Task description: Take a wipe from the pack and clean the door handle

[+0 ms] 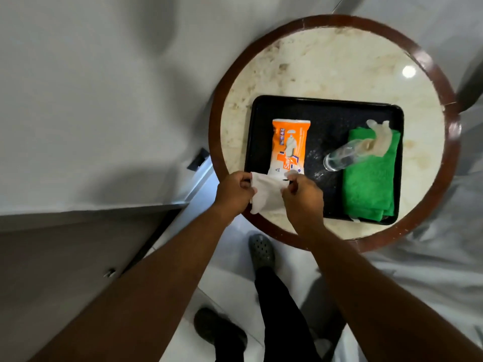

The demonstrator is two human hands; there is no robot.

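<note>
At lower centre of the frame, the left hand [233,192] and right hand [303,196] are each pinching the white wipe [266,190], grips clamped on its edges, just below the orange pack [288,146] lying in the black tray [326,105].

Left hand [233,192] and right hand [303,197] pinching a white wipe [266,194], orange pack [288,147] on black tray [326,105], round table [313,61]

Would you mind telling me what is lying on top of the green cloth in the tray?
A pale disposable glove and the upper part of a clear spray bottle lie on the green cloth. Whatever sits beneath the cloth on the black tray is covered.
</note>
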